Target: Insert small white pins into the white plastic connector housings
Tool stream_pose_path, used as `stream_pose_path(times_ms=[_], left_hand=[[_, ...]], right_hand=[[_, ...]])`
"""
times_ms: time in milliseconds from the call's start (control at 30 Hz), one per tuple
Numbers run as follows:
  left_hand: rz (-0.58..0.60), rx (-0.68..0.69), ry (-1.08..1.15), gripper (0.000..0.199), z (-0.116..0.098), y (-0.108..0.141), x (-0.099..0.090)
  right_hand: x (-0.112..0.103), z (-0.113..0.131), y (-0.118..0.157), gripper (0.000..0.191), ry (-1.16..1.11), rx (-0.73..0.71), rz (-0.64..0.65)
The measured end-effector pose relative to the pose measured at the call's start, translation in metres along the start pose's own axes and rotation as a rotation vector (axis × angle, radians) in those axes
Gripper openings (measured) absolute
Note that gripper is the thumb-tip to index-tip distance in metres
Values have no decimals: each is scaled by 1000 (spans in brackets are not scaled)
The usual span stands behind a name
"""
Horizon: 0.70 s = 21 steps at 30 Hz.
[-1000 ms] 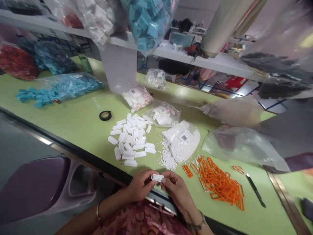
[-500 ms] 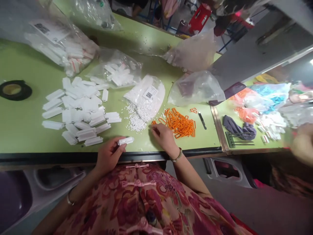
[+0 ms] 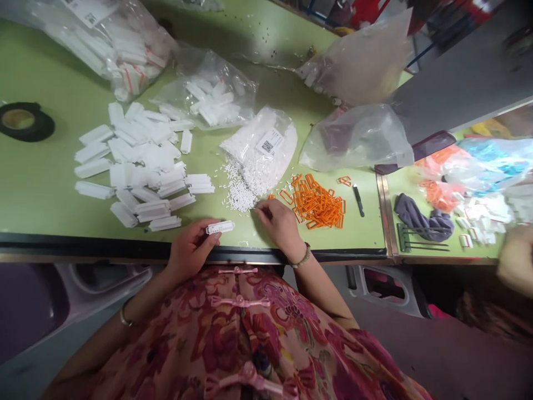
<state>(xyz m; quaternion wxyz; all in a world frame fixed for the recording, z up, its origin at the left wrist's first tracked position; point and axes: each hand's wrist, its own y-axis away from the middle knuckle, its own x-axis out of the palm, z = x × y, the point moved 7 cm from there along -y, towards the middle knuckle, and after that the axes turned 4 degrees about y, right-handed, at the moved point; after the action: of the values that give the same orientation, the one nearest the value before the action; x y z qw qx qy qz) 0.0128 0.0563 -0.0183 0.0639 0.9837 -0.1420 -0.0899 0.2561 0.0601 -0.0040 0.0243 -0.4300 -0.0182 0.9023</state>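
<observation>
strip point(image 3: 219, 226): white | frames point(image 3: 316, 203): orange | blouse point(image 3: 241, 344): pink-red floral | table point(image 3: 41, 189): pale green

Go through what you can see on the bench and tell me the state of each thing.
Left hand: holding a white ribbed plastic strip.
Right hand: fingertips down on the green table.
Clear plastic bag of tiny white pieces: lying flat, pieces spilled beside it.
Orange rectangular plastic frames: loose heap.
Black tape roll: lying flat.

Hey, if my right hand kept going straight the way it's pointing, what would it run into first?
Your right hand points forward and left, so its fingers would probably meet the spilled small white pieces first, though depth is hard to judge. The clear bag lies beyond them.
</observation>
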Motion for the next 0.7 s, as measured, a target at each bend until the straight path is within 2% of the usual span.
stream_pose_path(times_ms=[133, 233, 433, 700], left_hand=[[4, 26, -27, 39, 0, 0, 0], [-4, 70, -81, 38, 0, 1, 0], [-18, 101, -188, 36, 1, 3, -1], [2, 124, -251, 33, -3, 4, 2]], right_hand=[[6, 17, 13, 23, -356, 40, 90], [14, 32, 21, 28, -471, 33, 126], [19, 44, 23, 16, -407, -58, 137], [24, 44, 23, 8, -325, -72, 144]])
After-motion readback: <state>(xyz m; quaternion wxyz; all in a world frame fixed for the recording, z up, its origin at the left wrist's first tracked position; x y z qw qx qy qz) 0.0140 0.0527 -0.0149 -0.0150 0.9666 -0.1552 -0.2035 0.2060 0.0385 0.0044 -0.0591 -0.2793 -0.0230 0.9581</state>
